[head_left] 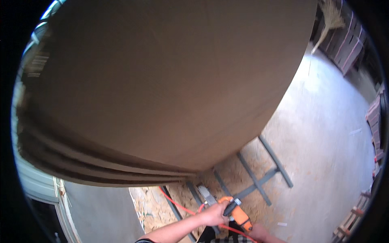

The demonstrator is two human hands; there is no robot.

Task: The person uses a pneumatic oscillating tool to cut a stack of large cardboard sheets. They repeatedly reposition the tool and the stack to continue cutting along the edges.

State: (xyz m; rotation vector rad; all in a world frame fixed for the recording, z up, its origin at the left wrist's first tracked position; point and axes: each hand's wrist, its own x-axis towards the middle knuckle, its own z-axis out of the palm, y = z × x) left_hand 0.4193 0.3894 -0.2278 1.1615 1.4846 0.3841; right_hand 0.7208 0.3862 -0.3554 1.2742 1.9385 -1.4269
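An orange power tool [240,218] that looks like a chainsaw, with a flat silver bar [206,194], is held low in front of me. My left hand [214,214] is closed around its black front handle. Behind it, my right hand [259,233] grips the rear end, its fingers partly hidden by the tool and the lower edge of the picture. A red cord or hose [178,205] runs past my left forearm and under the tool. Just beyond the bar rises a huge brown board-like slab [182,93], with several layered edges on its lower left.
Dark grey metal bars [251,178] stick out beneath the slab. Light brown shavings [150,204] litter the floor around them. At the far right stand wrapped stacks [344,44], a straw broom [330,18] and wooden pallets [350,222]. Grey floor [316,133] extends right.
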